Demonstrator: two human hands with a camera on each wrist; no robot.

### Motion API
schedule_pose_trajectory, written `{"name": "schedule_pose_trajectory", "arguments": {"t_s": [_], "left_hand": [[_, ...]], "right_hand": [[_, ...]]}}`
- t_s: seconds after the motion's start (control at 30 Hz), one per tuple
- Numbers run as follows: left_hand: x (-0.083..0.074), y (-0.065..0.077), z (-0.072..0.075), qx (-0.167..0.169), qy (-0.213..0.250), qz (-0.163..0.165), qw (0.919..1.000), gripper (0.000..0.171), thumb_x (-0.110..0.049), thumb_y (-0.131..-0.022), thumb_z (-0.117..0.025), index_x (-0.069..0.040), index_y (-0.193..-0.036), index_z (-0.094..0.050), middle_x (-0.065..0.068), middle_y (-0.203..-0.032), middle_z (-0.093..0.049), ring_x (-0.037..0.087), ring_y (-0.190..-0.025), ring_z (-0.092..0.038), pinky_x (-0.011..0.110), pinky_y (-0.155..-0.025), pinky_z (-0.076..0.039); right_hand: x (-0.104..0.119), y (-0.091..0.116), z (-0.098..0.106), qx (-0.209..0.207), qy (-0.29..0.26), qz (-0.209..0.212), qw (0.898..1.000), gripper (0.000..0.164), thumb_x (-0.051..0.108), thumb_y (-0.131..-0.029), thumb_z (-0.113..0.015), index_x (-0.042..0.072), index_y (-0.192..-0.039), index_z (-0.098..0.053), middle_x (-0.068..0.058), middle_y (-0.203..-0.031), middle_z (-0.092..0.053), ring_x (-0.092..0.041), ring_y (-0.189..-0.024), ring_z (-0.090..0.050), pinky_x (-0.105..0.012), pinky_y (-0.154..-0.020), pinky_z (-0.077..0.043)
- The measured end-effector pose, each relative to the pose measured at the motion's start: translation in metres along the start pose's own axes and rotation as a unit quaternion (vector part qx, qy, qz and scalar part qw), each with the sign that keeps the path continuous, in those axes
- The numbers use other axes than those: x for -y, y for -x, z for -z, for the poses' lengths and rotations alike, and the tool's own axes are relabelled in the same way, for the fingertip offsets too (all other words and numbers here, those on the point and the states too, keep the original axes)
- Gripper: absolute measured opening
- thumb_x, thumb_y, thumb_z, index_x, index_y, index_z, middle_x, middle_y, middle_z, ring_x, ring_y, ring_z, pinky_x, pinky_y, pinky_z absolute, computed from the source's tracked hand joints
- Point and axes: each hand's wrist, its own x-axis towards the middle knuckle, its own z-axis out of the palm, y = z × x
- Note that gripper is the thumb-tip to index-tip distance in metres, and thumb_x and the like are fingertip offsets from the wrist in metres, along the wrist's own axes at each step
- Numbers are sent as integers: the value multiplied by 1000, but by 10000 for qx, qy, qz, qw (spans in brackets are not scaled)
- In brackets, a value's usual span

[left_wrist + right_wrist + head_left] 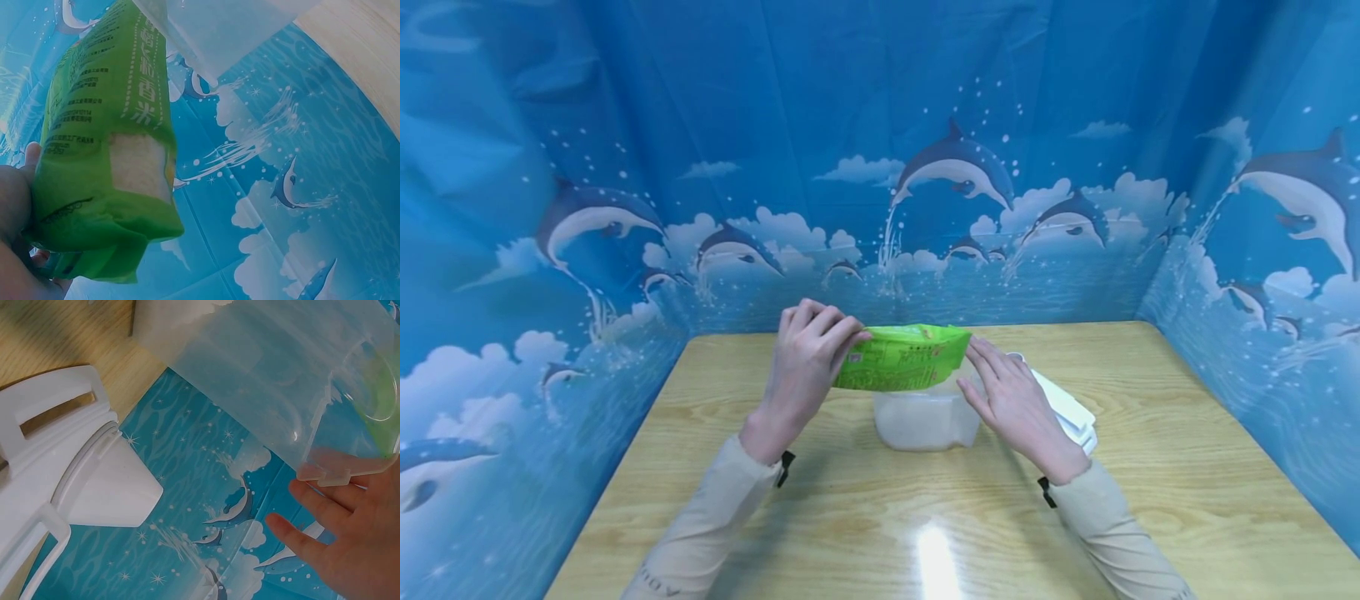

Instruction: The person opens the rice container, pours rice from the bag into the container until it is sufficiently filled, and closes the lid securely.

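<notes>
My left hand (811, 354) grips one end of a green bag of rice (898, 360), which lies nearly level above a translucent plastic container (921, 423). In the left wrist view, the bag (94, 112) has a clear window (139, 167) showing white grains. Its other end reaches over the container's top, and the opening there is hidden. My right hand (1018, 406) is at the container's right side. Seen from the right wrist, its fairly straight fingers (322, 506) touch the container's rim (334, 478). Whitish contents (178, 319) show at the container's bottom.
Right of the container, a white plastic part (1067, 412) with a handle and a tapered spout (119, 481) lies on the wooden table (865, 508). A blue dolphin-print sheet (820, 125) hangs behind the table and along both sides.
</notes>
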Motion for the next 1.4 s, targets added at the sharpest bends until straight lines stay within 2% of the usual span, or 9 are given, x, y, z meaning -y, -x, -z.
{"name": "schedule_pose_trajectory", "arguments": {"t_s": [1.4], "left_hand": [[1,-5,4,41,-125,-131,9998,15,-26,-97,-68,-15,-90,-75,1,-84,-68,25,-86,-53,43,-80,-43]], "right_hand": [[1,0,1,9,-48,-2,10000,61,42,-108,-43,0,-152,-42,-17,-159,-39,-34,-146,-36,-59,-117,-32]]}}
